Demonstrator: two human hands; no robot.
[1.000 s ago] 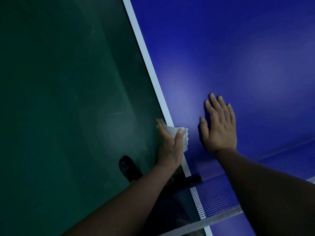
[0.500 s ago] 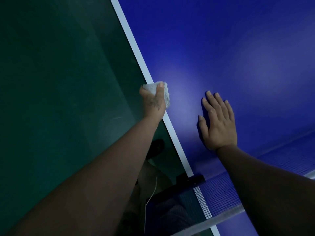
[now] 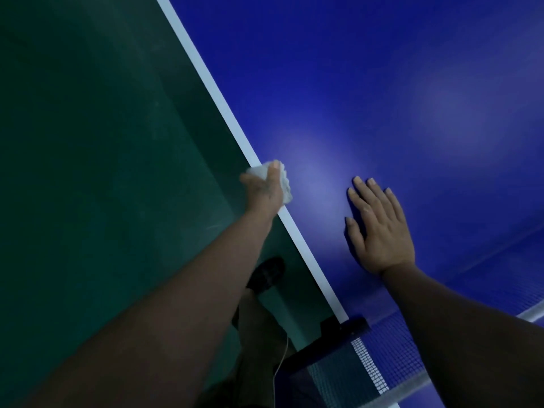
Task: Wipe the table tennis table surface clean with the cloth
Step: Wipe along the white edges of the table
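Note:
The blue table tennis table (image 3: 368, 98) fills the right side of the head view, with a white edge line (image 3: 212, 86) running diagonally. My left hand (image 3: 263, 192) grips a crumpled white cloth (image 3: 284, 179) and holds it on the white edge line. My right hand (image 3: 379, 228) lies flat on the blue surface, fingers straight and spread, a short way right of the cloth.
The dark green floor (image 3: 103, 157) lies left of the table edge. The net (image 3: 376, 360) and its black clamp (image 3: 347, 325) sit at the lower right. My dark shoe (image 3: 266, 273) shows on the floor below the edge.
My left hand carried the cloth along the white edge away from the net, mostly in the first half second. My right hand stayed flat in place.

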